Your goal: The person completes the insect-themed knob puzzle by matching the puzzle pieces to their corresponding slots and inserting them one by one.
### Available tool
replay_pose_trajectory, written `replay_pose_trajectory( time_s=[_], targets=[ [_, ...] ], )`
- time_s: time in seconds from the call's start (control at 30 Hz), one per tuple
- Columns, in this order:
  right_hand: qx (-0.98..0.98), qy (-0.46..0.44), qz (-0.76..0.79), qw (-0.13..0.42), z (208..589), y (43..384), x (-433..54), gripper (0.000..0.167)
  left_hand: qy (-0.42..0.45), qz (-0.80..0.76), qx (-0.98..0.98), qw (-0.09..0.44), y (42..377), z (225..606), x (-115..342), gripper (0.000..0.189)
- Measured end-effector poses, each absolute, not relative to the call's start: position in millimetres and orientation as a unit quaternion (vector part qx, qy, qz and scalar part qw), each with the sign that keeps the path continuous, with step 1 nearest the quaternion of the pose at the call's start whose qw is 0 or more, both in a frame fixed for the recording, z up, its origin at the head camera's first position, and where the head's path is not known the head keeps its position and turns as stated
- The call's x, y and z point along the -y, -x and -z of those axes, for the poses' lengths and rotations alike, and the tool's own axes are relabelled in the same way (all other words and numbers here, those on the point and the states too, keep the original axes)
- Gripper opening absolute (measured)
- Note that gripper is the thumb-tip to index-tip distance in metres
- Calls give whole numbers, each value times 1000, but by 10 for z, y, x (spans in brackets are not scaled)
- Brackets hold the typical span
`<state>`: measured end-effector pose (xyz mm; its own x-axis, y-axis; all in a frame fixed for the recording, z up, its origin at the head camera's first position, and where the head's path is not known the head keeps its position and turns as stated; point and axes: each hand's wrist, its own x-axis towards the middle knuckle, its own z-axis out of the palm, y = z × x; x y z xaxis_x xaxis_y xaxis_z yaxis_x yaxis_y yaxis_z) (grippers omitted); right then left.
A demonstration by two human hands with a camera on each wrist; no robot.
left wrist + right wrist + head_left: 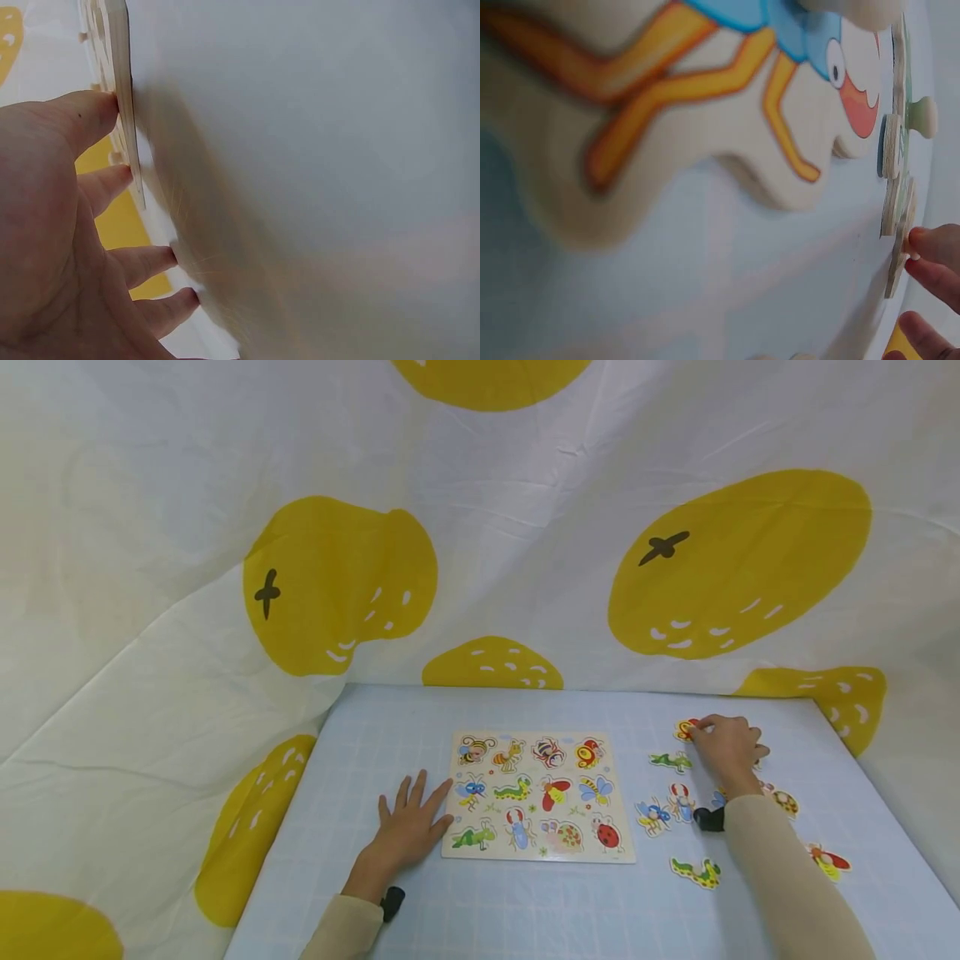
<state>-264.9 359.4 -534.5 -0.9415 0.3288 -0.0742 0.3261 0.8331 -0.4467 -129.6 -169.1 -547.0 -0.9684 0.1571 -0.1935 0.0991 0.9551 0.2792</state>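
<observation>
Right fingers point(708, 722) pinch a red-yellow piece point(683, 729); left fingers point(437, 797), spread, touch the board point(510, 855), its long axis sideways.

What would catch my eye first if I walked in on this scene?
Probably the big yellow fruit shapes printed on the white cloth behind the table. Below them, mid-table, lies a puzzle board of bright cartoon bugs, with the left hand against its left edge. Off to the board's right, the right hand pinches a red-and-yellow piece among other loose bug pieces.
</observation>
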Motion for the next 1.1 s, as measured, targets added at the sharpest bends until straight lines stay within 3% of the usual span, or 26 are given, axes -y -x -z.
replay_pose_trajectory(
  time_s=[1.1],
  targets=[
    [970,112,-210,55,5270,2551,-3490,30,-63,-141,-982,109,1283,5457,1690,62]
  ],
)
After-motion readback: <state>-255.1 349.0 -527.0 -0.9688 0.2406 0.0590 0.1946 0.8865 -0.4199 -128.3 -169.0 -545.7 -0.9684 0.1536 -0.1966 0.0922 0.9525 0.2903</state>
